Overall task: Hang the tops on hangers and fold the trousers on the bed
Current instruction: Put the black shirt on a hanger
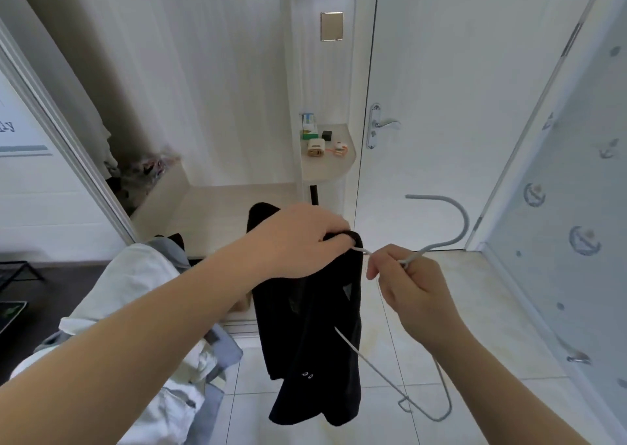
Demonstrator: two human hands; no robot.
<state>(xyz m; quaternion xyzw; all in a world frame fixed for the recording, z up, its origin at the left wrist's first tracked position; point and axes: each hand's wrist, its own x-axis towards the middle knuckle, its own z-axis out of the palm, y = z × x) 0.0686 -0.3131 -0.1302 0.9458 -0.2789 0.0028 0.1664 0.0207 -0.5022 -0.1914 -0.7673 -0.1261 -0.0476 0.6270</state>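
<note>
The left arm (135, 336) is stretching in from the lower corner. Its left hand (298, 237) is gripping the upper edge of one black top (312, 325), fingers curled round the bunched fabric. The top is hanging down in the air from that grip. Just right of the top, the right hand (410, 285) is pinching the neck of one grey wire hanger (456, 213), fingers closed on the wire below the hook. One hanger shoulder is poking into the top beside the left fingers, and the other is hanging free to the right. Left of the top, one heap of white and pale blue clothes (135, 292) is lying. Behind the top, one small shelf (334, 169) is carrying a few small items, beside one white door (458, 71).
</note>
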